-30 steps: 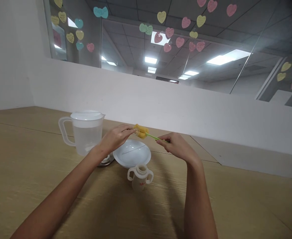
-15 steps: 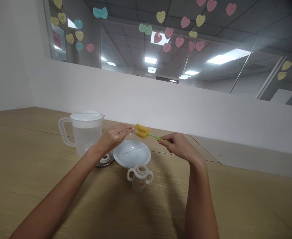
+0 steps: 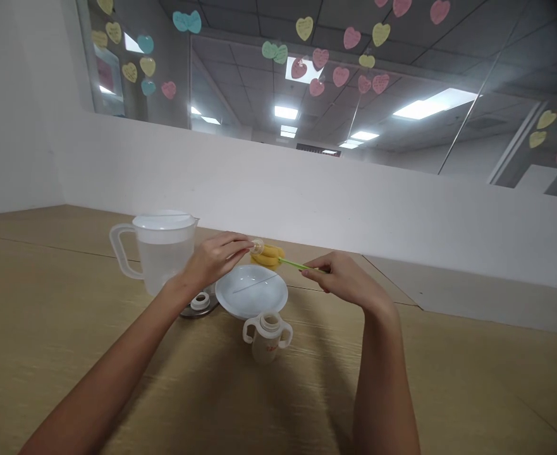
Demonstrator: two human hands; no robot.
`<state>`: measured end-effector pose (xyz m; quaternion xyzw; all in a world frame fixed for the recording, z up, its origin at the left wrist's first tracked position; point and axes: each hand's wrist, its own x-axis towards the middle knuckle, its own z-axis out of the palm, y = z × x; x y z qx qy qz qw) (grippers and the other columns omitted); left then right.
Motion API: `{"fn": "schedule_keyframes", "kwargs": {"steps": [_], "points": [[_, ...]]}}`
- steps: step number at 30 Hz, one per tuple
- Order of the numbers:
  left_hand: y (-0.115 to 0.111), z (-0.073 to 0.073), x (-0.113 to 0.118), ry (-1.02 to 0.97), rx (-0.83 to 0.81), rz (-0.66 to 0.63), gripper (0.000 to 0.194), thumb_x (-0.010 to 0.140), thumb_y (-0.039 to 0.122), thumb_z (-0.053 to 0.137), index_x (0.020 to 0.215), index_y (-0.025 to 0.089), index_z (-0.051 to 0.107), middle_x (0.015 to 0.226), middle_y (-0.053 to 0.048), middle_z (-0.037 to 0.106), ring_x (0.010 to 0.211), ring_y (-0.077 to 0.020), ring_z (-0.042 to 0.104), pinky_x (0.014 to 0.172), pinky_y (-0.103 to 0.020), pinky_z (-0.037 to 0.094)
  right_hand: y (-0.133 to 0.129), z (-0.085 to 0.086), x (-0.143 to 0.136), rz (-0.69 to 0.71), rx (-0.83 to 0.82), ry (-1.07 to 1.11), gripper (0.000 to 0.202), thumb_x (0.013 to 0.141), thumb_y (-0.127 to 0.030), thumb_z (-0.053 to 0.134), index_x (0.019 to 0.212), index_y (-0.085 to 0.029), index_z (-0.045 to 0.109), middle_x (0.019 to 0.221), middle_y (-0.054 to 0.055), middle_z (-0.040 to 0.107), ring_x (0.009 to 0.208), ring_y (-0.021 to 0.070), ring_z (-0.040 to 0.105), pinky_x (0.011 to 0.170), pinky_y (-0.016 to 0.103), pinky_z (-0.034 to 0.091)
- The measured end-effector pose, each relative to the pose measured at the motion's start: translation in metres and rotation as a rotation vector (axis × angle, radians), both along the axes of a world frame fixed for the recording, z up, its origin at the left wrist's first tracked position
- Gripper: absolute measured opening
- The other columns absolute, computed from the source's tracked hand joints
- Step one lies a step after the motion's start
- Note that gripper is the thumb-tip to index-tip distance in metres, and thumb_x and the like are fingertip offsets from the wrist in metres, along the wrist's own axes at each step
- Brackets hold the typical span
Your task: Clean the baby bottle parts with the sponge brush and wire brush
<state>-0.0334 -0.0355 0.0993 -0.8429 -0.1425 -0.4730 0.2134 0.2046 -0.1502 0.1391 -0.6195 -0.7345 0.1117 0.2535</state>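
Pinched in my left hand [image 3: 219, 256] is a small clear piece, seemingly a bottle nipple [image 3: 257, 246]. My right hand [image 3: 339, 275] is closed on the thin green handle of a yellow sponge brush [image 3: 271, 256]. The sponge head lies right beside the clear piece and partly behind it; whether they touch I cannot tell. Both hands are above a white bowl [image 3: 226, 303], in which a thin straight line shows. In front of the bowl stands an uncapped baby bottle [image 3: 265, 347] with two side handles.
A clear plastic jug [image 3: 164, 259] with a white lid, holding clear liquid, stands at the left behind my forearm. A white bottle ring [image 3: 200, 301] sits on a dark round plate [image 3: 202, 312]. Behind the wooden table [image 3: 449, 379] rises a white wall with a window above.
The sponge head has dropped slightly and shifted left, behind the clear piece, which now shows more plainly. My left hand has turned a little. The bowl, bottle and jug stay put.
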Motion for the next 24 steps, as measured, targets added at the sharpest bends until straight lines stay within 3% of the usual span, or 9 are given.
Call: {"fn": "schedule_keyframes", "kwargs": {"steps": [5, 14, 18, 24], "points": [[-0.004, 0.000, 0.003, -0.030, -0.107, 0.002, 0.018, 0.087, 0.023, 0.047, 0.093, 0.015, 0.063, 0.091, -0.005, 0.068, 0.085, -0.0141, 0.062, 0.079, -0.026, 0.050, -0.005, 0.002, -0.005, -0.002, 0.045, -0.040, 0.030, 0.079, -0.035, 0.044, 0.061, -0.016, 0.059, 0.054, -0.003, 0.034, 0.052, 0.0096, 0.027, 0.048, 0.023, 0.023], [-0.013, 0.002, 0.011, -0.192, -0.518, 0.084, 0.029, 0.082, 0.042, 0.052, 0.082, 0.016, 0.063, 0.080, -0.003, 0.068, 0.069, -0.0142, 0.061, 0.064, -0.024, 0.047, -0.006, 0.000, -0.006, 0.042, 0.155, -0.120, 0.031, 0.082, -0.034, 0.043, 0.064, -0.016, 0.060, 0.056, -0.002, 0.035, 0.052, 0.0095, 0.025, 0.049, 0.023, 0.023], [-0.013, 0.001, 0.012, -0.265, -0.570, 0.116, 0.033, 0.080, 0.045, 0.053, 0.072, 0.014, 0.061, 0.070, -0.003, 0.065, 0.062, -0.0128, 0.057, 0.058, -0.022, 0.043, -0.006, 0.000, -0.008, 0.069, 0.141, -0.124, 0.030, 0.081, -0.033, 0.043, 0.072, -0.016, 0.065, 0.056, -0.002, 0.038, 0.052, 0.0095, 0.026, 0.048, 0.023, 0.023], [-0.012, 0.000, 0.014, -0.298, -0.584, 0.198, 0.038, 0.077, 0.048, 0.054, 0.058, 0.015, 0.053, 0.055, 0.001, 0.056, 0.051, -0.0096, 0.046, 0.051, -0.022, 0.034, -0.006, 0.002, -0.013, 0.079, 0.148, -0.144, 0.029, 0.081, -0.031, 0.044, 0.066, -0.015, 0.063, 0.054, -0.002, 0.039, 0.052, 0.0093, 0.024, 0.048, 0.023, 0.023]]}}
